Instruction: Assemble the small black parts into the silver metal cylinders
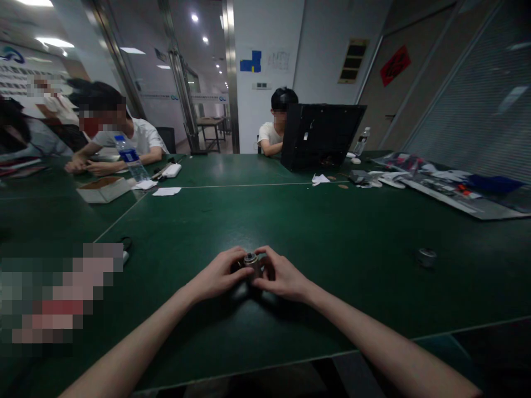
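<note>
A small metal cylinder [250, 261], with a lighter rim and a short dark stub on top, stands upright between my two hands at the near middle of the table. My left hand [227, 272] grips it from the left, thumb against its near side. From the right, my right hand [280, 275] closes round it, thumb low and index finger up by the rim. The fingers hide much of its sides; I cannot tell whether its base touches the table. A second short metal cylinder [426, 257] lies on the table well to the right of my hands.
The green table [257, 215] reaches far forward. Farther off are an open box [103, 189], a water bottle [129, 157], a large black casing [321, 135] and a cluttered board [452, 193]. Several people sit around; a blurred arm [83, 287] comes in at left.
</note>
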Demonstrator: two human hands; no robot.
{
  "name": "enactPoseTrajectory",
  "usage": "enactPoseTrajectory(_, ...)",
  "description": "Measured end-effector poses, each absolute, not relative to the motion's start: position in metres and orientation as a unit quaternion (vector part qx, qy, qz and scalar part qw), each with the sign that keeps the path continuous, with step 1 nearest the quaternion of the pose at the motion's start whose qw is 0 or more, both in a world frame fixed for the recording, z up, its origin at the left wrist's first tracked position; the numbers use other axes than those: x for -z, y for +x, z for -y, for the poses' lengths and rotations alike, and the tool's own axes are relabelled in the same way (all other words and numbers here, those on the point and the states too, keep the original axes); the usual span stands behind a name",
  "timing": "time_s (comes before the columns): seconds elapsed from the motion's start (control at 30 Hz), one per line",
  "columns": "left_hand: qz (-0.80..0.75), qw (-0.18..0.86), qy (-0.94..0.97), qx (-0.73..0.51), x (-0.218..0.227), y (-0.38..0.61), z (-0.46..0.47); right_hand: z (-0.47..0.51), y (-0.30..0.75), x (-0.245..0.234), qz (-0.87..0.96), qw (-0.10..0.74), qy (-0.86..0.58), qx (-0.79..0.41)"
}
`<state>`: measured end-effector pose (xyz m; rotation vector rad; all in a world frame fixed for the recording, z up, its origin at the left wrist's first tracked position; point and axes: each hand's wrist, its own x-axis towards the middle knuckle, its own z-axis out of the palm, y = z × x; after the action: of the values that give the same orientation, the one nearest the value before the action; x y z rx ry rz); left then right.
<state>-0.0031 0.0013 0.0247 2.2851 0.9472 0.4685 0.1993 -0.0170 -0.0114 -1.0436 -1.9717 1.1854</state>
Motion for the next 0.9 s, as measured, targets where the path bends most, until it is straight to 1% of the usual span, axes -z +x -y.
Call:
enactPoseTrajectory(0.17,-0.379,0.309,0.855,-0.173,-0.0263,-0.0033,-0.0013,0.0169,0.1991,0.0125,0.744,0.308,-0.414,-0.426)
enactPoseTrajectory(0.33,-0.385,0.311,0.853,-0.168,-0.0285,-0.0030,-0.0011,0.0161,0.1994,0.0123,0.736,0.318,-0.417,-0.429)
enactPoseTrajectory(0.47,-0.380,0.322,0.852,-0.160,-0.0297,-0.0040,-0.0011,0.0144,0.1995,0.0134,0.723,0.321,-0.413,-0.452)
enactPoseTrajectory(0.73,-0.373,0.334,0.848,-0.174,-0.0246,-0.0047,-0.0041,0.0120,0.1994,0.0157,0.649,0.353,-0.380,-0.557)
enactPoseTrajectory(0.9,-0.375,0.347,0.841,-0.181,-0.0269,-0.0061,-0.0040,0.0123,0.1997,0.0151,0.663,0.353,-0.389,-0.534)
